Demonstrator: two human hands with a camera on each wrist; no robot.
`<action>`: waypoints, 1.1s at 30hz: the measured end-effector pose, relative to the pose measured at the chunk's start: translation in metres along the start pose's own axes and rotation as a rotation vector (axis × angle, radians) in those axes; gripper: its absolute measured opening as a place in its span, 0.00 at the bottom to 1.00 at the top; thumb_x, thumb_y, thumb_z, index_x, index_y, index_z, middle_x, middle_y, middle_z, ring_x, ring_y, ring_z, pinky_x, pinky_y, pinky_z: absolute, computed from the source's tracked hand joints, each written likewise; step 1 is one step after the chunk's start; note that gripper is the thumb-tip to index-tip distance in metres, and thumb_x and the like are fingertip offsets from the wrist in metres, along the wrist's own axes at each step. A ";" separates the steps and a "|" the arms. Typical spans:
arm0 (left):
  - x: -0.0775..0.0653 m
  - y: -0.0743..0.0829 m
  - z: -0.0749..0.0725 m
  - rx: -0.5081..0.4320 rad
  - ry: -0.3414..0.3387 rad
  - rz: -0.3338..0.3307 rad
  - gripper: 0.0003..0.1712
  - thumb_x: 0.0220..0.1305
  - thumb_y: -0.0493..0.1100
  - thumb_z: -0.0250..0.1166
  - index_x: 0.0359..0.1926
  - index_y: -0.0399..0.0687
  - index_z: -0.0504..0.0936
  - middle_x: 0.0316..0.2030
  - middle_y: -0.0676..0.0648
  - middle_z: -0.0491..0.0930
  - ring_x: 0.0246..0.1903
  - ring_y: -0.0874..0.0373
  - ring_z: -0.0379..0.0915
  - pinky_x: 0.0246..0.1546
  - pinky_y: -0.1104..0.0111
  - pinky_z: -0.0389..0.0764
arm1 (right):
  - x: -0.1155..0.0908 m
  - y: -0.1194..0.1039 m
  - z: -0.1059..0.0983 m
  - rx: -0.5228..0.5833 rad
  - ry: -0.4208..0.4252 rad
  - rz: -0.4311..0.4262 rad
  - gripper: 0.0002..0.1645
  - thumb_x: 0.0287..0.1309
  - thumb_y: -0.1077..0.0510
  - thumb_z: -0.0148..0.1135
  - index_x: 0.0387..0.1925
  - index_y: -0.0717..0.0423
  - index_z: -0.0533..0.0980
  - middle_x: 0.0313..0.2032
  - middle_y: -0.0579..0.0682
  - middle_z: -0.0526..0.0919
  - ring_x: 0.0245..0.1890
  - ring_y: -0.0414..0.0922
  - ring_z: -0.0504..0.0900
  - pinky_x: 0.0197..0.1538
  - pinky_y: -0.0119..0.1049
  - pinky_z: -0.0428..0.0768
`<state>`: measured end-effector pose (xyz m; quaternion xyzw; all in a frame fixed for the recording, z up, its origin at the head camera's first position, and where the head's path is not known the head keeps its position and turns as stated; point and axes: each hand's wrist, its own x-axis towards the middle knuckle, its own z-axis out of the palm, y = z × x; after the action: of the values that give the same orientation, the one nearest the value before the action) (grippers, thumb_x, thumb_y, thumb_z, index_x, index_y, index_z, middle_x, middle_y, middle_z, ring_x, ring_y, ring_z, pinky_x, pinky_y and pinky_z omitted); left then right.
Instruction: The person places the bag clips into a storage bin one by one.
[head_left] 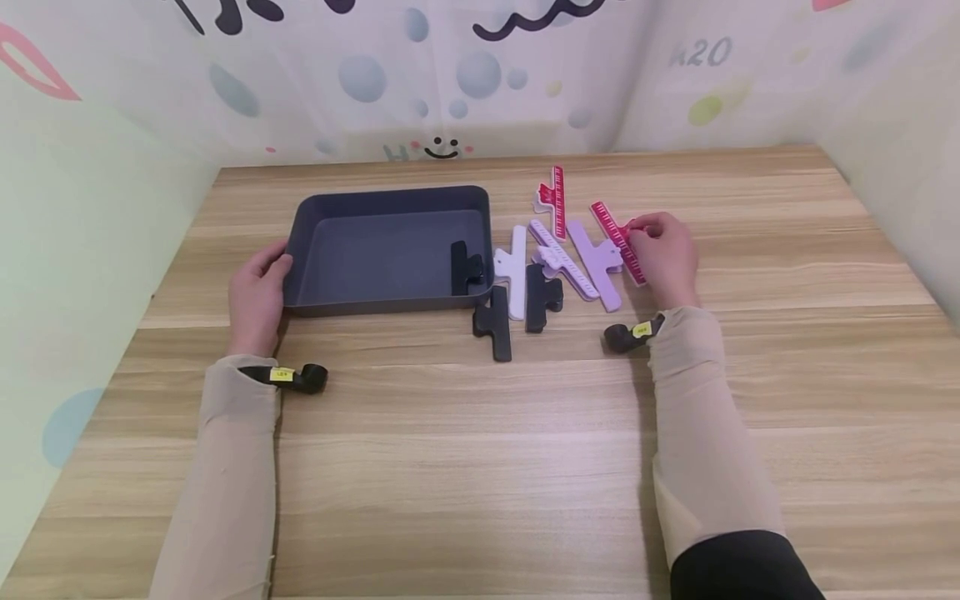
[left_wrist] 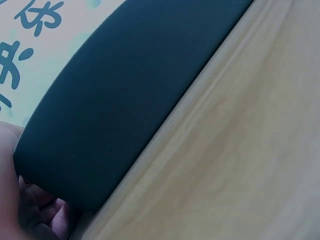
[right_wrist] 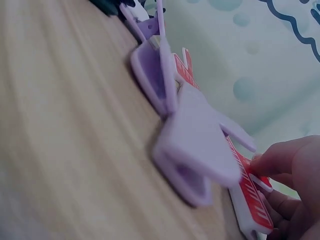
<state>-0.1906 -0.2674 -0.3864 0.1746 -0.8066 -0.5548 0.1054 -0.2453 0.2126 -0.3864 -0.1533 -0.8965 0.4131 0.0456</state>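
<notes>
My left hand (head_left: 257, 296) grips the left end of a dark grey rectangular tray (head_left: 375, 305), thumb at the rim. In the left wrist view, fingertips show under the tray's corner (left_wrist: 75, 155). One black clip (head_left: 459, 268) lies inside the tray at its right end. My right hand (head_left: 666, 257) pinches the handle of a red clip (head_left: 606, 220) with white ruler-like marks; the clip's long bar rests at the table. Beside it lies a plain purple clip (head_left: 596, 262), large in the right wrist view (right_wrist: 200, 135). Some right fingers are hidden behind the clip.
Between tray and right hand lie a second red clip (head_left: 558, 204), a patterned purple clip (head_left: 566, 262), a white clip (head_left: 517, 271) and two black clips, one (head_left: 536, 298) right of the other (head_left: 501, 325). A patterned curtain (head_left: 450, 92) hangs behind the wooden table (head_left: 465, 467).
</notes>
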 end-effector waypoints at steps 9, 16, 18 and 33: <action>0.001 0.001 0.000 -0.005 0.001 -0.007 0.22 0.64 0.52 0.52 0.58 0.56 0.71 0.58 0.54 0.67 0.56 0.65 0.59 0.59 0.69 0.58 | -0.003 -0.005 0.004 0.048 -0.009 0.003 0.23 0.58 0.49 0.53 0.54 0.49 0.69 0.44 0.51 0.72 0.41 0.45 0.69 0.39 0.33 0.70; 0.001 0.001 0.000 -0.011 0.000 -0.005 0.22 0.64 0.52 0.52 0.58 0.55 0.71 0.58 0.54 0.67 0.56 0.65 0.59 0.59 0.69 0.58 | -0.003 -0.005 0.004 0.020 -0.033 0.016 0.24 0.59 0.48 0.51 0.56 0.49 0.69 0.47 0.52 0.73 0.44 0.46 0.69 0.42 0.35 0.69; 0.001 0.001 0.000 -0.009 0.000 -0.006 0.22 0.64 0.52 0.52 0.58 0.55 0.71 0.58 0.54 0.67 0.56 0.65 0.59 0.59 0.69 0.58 | -0.003 -0.005 0.004 0.014 -0.038 0.015 0.24 0.59 0.48 0.50 0.56 0.50 0.69 0.47 0.52 0.73 0.45 0.47 0.69 0.43 0.36 0.69; 0.001 0.000 -0.001 -0.007 -0.006 0.002 0.22 0.64 0.52 0.52 0.57 0.55 0.72 0.58 0.54 0.68 0.56 0.65 0.59 0.59 0.69 0.58 | -0.001 -0.003 0.005 0.064 -0.007 0.045 0.27 0.58 0.42 0.50 0.56 0.49 0.69 0.42 0.49 0.73 0.35 0.40 0.70 0.30 0.28 0.69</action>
<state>-0.1912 -0.2685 -0.3857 0.1715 -0.8051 -0.5582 0.1041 -0.2464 0.2072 -0.3871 -0.1704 -0.8793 0.4431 0.0379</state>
